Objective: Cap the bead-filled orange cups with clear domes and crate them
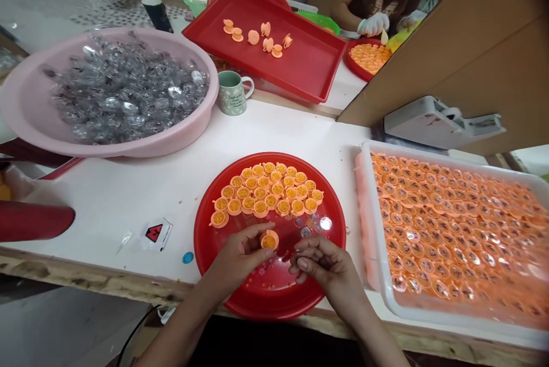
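My left hand (235,261) grips a small orange toy cup (270,240) on its saucer, with yellow-orange filling inside, above the round red tray (270,307). Close by on the right, my right hand (326,270) is closed in a pinch; what its fingertips hold, if anything, I cannot make out. Rows of similar filled toy cups (260,192) stand on the tray's far half. Several clear round discs (325,223) lie on the tray, just beyond my right hand.
A pink basin (184,141) of clear discs and a green mug (232,92) stand at back left. On the right is a white bin (381,267) of lidded orange cups. Behind are a tilted red tray (300,72), a cardboard panel (472,58) and a co-worker's gloved hand (374,24).
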`<state>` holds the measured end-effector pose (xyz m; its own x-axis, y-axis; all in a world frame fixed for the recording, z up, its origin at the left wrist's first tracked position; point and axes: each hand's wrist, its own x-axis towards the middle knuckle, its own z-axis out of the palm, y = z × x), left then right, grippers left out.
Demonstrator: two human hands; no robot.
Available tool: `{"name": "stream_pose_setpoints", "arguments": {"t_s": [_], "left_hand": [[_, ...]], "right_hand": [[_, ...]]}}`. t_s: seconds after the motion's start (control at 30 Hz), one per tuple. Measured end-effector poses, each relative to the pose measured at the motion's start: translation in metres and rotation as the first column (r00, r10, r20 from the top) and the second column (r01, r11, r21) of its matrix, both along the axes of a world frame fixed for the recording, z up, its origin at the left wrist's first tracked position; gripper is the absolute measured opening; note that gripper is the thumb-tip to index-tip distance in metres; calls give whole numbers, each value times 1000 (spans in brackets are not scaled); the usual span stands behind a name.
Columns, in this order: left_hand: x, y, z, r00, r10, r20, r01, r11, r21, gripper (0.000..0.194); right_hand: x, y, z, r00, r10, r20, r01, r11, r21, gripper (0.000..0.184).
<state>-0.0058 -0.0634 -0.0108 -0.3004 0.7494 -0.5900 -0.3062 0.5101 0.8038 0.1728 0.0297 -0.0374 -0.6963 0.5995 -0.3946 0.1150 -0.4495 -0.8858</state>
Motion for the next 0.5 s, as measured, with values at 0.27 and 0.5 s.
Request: {"name": "stream_pose_setpoints", "arguments": {"t_s": [0.27, 0.5], "left_hand": [[7, 10, 1, 999, -2, 33, 0, 999, 41, 39], [10, 14, 0, 996, 57, 74, -59, 998, 24, 35]], "right_hand": [[0, 12, 11, 995, -47, -90, 41, 997, -62, 14], [2, 11, 7, 993, -74, -93, 62, 989, -131, 20]]}}
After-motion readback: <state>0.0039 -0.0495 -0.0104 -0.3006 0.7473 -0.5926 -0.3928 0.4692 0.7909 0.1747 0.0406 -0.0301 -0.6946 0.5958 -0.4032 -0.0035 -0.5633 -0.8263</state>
